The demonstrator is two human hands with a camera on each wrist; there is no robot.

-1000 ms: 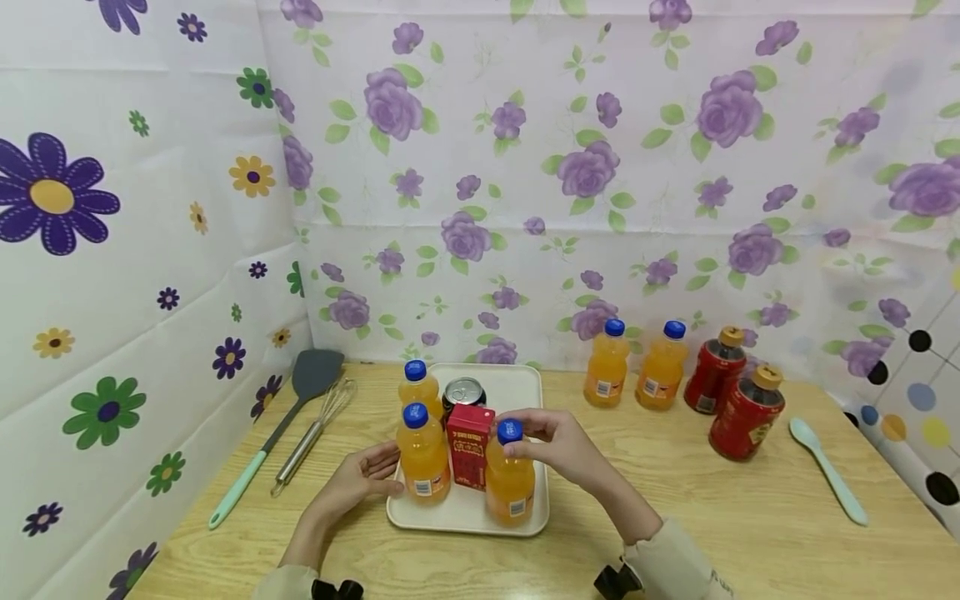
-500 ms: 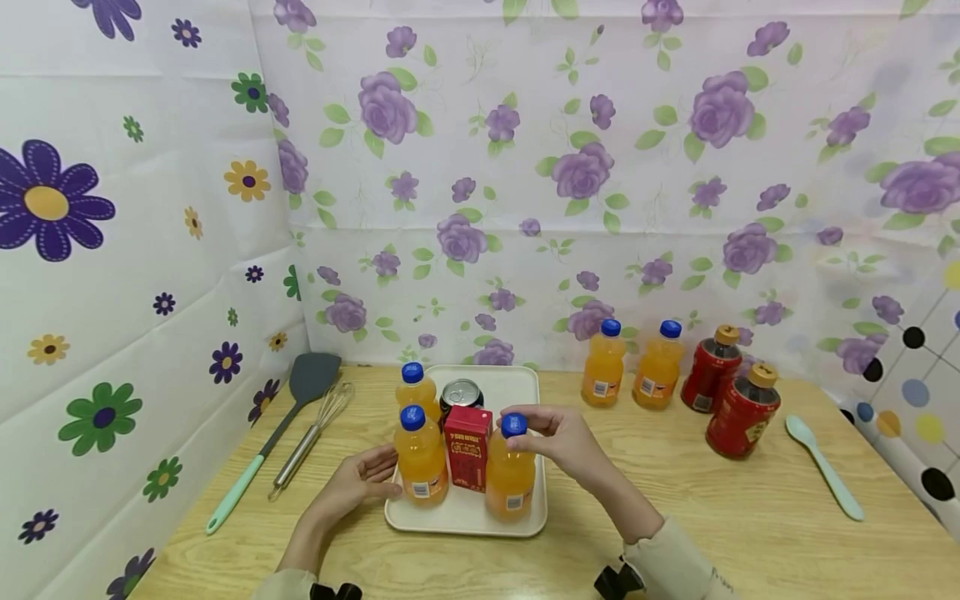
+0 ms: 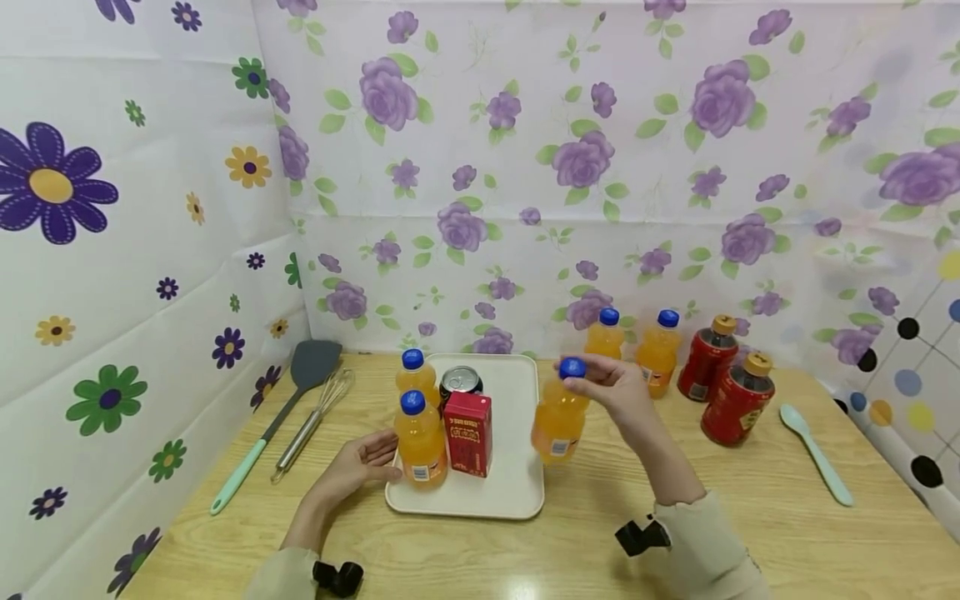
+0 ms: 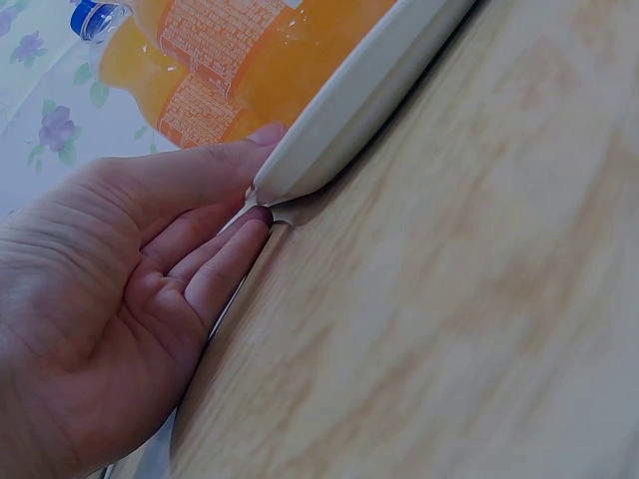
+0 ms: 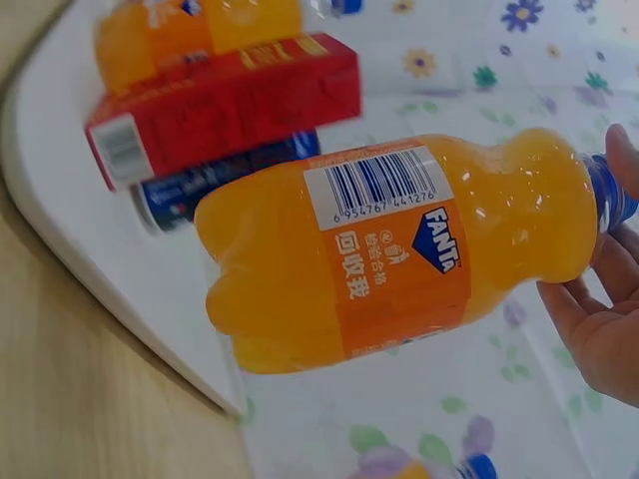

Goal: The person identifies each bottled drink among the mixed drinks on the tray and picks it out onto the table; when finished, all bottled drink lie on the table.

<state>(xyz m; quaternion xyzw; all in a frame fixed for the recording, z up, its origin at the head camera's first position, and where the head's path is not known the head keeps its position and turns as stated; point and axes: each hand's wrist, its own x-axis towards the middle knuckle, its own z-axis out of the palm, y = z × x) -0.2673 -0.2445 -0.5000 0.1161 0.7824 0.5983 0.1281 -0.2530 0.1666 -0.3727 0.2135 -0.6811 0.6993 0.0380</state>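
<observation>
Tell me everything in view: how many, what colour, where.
Table: 1, light wood, underneath
Tray: 1, cream, on the table
Held bottle: 1, orange, blue cap, near tray's right edge
Tray bottles: 2, orange, tray's left side
Back bottles: 2, orange, back of table
Can: 1, dark with silver top, on tray
Carton: 1, red, on tray
Gold-capped bottles: 2, red, back right
Spatula: 1, grey and mint, left
Whisk: 1, silver, left
Spoon: 1, pale mint, right
Wall sheets: 3, white, flowered or dotted, back and sides
Sleeves: 2, cream, on both arms
Wrist devices: 2, black, at the wrists
Left hand: 1, bare, pinching tray edge
Right hand: 1, bare, pinching held bottle's cap
</observation>
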